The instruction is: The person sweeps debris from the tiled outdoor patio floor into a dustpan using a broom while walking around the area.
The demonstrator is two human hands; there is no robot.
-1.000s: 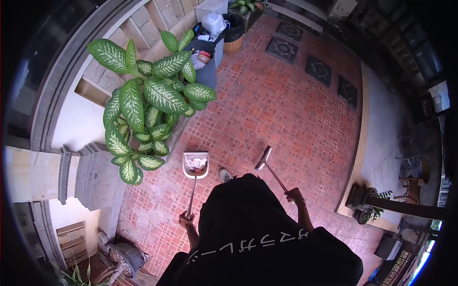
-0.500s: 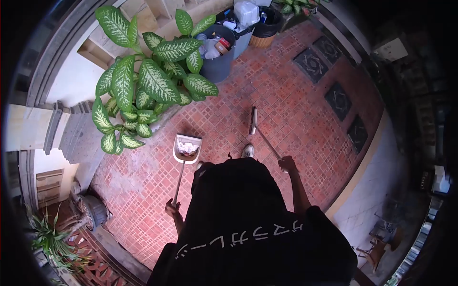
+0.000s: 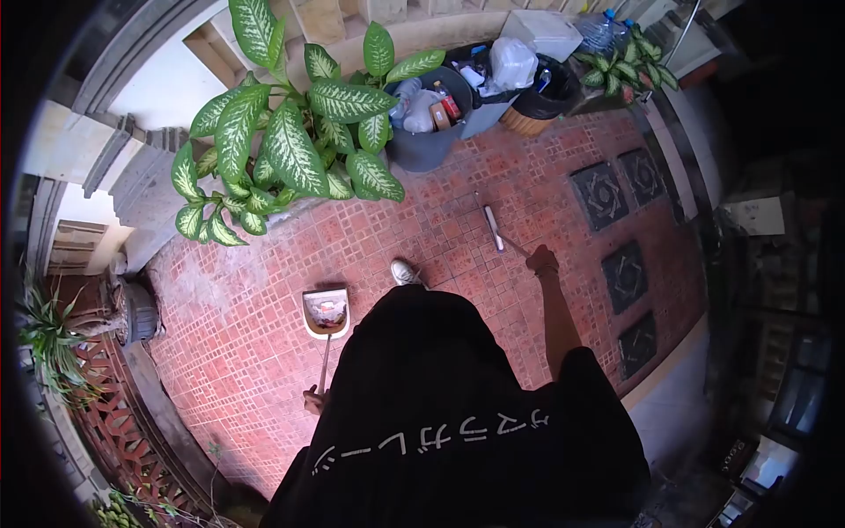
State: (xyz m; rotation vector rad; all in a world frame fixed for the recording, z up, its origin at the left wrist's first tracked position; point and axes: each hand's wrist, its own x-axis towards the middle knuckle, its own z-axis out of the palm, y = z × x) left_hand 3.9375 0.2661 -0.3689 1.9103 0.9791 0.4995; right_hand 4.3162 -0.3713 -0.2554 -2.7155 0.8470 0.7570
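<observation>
My left hand (image 3: 313, 400) is closed around the long handle of a white dustpan (image 3: 310, 322), to the left of my body. Pale and dark debris lies inside the pan, which is low over the tiles; I cannot tell whether it touches them. To the front right, my right hand (image 3: 542, 259) grips the handle of a broom (image 3: 494, 229). Its narrow head is down at the red tiled floor (image 3: 458, 308), apart from the dustpan. A white shoe (image 3: 403, 271) shows between the two tools.
A large leafy plant (image 3: 295, 150) stands at the front left. Beside it are a grey bin (image 3: 427, 150) full of rubbish and a black-lined basket (image 3: 528, 121). Dark patterned tiles (image 3: 625, 273) are set in the floor at right. A plant pot (image 3: 138, 312) stands at left.
The view has turned and shifted across the floor. My right arm reaches farther forward with the broom, whose handle looks shorter now. The dustpan sits lower in view, and one shoe now shows instead of two.
</observation>
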